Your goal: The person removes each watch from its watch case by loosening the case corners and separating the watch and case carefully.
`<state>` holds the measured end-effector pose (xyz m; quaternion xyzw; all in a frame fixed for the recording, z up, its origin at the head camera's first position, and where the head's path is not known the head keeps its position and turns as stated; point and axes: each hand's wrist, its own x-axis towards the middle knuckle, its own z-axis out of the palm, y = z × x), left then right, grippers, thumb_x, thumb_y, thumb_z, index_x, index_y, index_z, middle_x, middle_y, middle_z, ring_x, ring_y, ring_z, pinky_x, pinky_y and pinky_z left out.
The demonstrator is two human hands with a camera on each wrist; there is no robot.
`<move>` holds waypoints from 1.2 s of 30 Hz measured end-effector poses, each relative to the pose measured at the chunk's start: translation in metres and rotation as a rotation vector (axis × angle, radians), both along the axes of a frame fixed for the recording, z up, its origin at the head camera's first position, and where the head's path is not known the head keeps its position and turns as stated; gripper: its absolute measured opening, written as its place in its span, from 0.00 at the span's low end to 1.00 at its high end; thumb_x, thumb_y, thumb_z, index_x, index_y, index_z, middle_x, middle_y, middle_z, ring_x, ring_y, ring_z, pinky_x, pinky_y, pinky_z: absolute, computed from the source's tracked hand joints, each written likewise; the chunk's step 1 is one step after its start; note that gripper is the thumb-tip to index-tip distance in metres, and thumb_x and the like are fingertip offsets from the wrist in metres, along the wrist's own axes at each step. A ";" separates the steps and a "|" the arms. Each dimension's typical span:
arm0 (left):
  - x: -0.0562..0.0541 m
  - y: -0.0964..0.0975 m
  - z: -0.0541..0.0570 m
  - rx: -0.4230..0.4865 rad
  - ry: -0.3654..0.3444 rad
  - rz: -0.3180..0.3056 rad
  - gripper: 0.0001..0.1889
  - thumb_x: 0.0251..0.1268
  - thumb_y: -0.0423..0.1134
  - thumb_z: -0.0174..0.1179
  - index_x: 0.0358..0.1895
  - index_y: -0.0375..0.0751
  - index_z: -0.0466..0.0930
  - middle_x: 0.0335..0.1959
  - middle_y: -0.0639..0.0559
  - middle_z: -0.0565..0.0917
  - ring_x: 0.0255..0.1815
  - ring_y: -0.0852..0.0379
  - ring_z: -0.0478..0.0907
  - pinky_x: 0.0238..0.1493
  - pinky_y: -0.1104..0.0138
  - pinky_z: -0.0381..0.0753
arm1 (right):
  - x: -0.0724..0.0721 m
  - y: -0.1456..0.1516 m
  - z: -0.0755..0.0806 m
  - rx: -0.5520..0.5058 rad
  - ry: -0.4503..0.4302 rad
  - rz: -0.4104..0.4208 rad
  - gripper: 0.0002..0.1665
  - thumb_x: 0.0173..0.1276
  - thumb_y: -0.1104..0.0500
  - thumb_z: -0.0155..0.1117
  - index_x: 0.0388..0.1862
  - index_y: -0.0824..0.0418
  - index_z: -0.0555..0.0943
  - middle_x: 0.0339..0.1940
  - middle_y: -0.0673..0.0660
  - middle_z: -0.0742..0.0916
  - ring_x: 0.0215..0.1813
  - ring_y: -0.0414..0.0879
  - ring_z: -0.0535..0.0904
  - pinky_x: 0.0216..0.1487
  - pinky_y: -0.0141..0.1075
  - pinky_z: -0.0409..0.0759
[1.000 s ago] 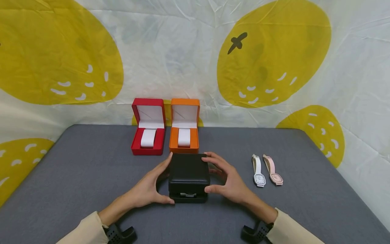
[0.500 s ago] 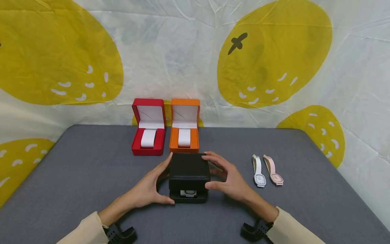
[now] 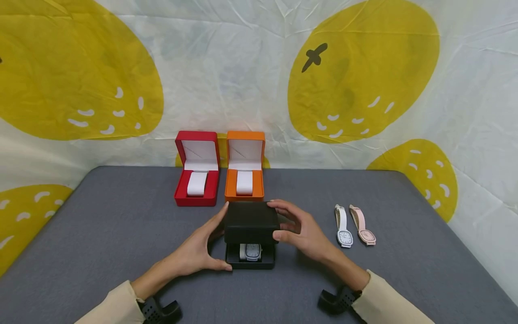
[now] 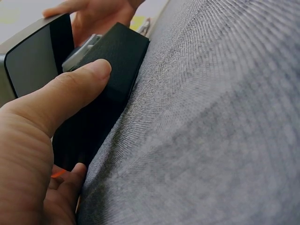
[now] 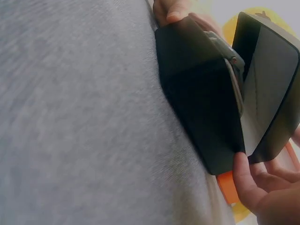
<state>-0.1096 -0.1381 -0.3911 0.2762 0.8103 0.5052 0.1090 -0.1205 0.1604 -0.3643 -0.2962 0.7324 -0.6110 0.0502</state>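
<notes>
A black watch box (image 3: pixel 251 221) stands on the grey table, its lid partly raised at the front. Inside it, a watch with a pale strap (image 3: pixel 251 252) shows through the gap. My left hand (image 3: pixel 198 247) grips the left side of the base, thumb at the front corner and fingers toward the back. On the other side my right hand (image 3: pixel 304 233) holds the lid, thumb near its front edge and fingers farther back. The left wrist view shows the left thumb (image 4: pixel 82 86) against the base's side. The right wrist view shows the raised lid (image 5: pixel 276 89) apart from the base (image 5: pixel 197 84).
Behind the black box stand a red watch box (image 3: pixel 197 186) and an orange watch box (image 3: pixel 244 193), both with lids up and white cushions inside. A white watch (image 3: pixel 344 231) and a pink watch (image 3: pixel 364 229) lie to the right. A patterned cloth (image 3: pixel 226 67) hangs behind the table.
The front of the black box's lid has tilted upward with my right hand, and the gap has widened, showing more of the watch. My left hand has stayed in place.
</notes>
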 end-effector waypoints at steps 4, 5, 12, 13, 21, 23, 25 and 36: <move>0.000 0.000 0.000 -0.007 0.014 0.001 0.66 0.37 0.47 0.80 0.77 0.63 0.37 0.76 0.57 0.47 0.72 0.51 0.54 0.63 0.57 0.66 | -0.002 -0.001 0.004 0.019 -0.028 -0.004 0.31 0.66 0.58 0.64 0.67 0.57 0.69 0.68 0.56 0.71 0.67 0.55 0.67 0.59 0.48 0.73; 0.000 0.000 0.000 -0.010 0.016 0.004 0.66 0.37 0.48 0.80 0.77 0.63 0.37 0.76 0.57 0.47 0.71 0.51 0.54 0.63 0.57 0.66 | -0.002 -0.001 0.005 0.033 -0.036 -0.012 0.30 0.66 0.56 0.63 0.67 0.56 0.70 0.68 0.55 0.71 0.67 0.56 0.67 0.59 0.49 0.72; -0.001 0.000 0.000 -0.011 0.011 0.004 0.65 0.38 0.47 0.80 0.76 0.67 0.37 0.76 0.56 0.47 0.71 0.51 0.54 0.64 0.56 0.65 | -0.006 0.000 0.015 0.111 -0.051 -0.030 0.27 0.69 0.51 0.60 0.66 0.52 0.70 0.68 0.53 0.71 0.69 0.56 0.65 0.65 0.55 0.64; -0.001 0.000 0.000 -0.008 0.009 0.004 0.66 0.38 0.46 0.80 0.76 0.67 0.37 0.76 0.55 0.47 0.71 0.51 0.54 0.64 0.56 0.65 | -0.006 0.000 0.015 0.112 -0.054 -0.028 0.27 0.69 0.52 0.60 0.66 0.53 0.70 0.68 0.54 0.71 0.69 0.56 0.65 0.65 0.54 0.64; -0.001 0.000 -0.003 0.057 -0.005 -0.030 0.68 0.36 0.37 0.81 0.76 0.60 0.36 0.76 0.53 0.45 0.71 0.51 0.56 0.64 0.59 0.66 | -0.015 -0.003 0.023 0.042 -0.215 0.012 0.29 0.71 0.52 0.56 0.67 0.63 0.68 0.65 0.65 0.72 0.58 0.57 0.74 0.51 0.56 0.77; -0.001 0.000 -0.004 0.052 0.000 -0.036 0.67 0.37 0.39 0.80 0.76 0.60 0.36 0.76 0.54 0.45 0.70 0.52 0.58 0.63 0.60 0.66 | -0.017 -0.003 0.024 0.024 -0.264 0.025 0.30 0.72 0.52 0.55 0.67 0.65 0.67 0.63 0.67 0.72 0.57 0.58 0.75 0.51 0.57 0.77; 0.000 0.000 -0.004 0.047 0.006 -0.038 0.66 0.38 0.41 0.80 0.76 0.61 0.36 0.77 0.54 0.45 0.70 0.52 0.59 0.63 0.60 0.67 | -0.019 -0.004 0.026 0.020 -0.300 0.027 0.30 0.71 0.51 0.54 0.67 0.65 0.67 0.61 0.67 0.73 0.56 0.59 0.75 0.51 0.56 0.77; 0.001 0.000 -0.004 0.054 0.030 -0.037 0.66 0.38 0.45 0.80 0.77 0.62 0.36 0.76 0.54 0.48 0.70 0.51 0.58 0.62 0.63 0.67 | -0.025 -0.005 0.034 0.007 -0.400 0.045 0.33 0.72 0.49 0.53 0.68 0.67 0.64 0.62 0.68 0.69 0.59 0.59 0.72 0.53 0.53 0.77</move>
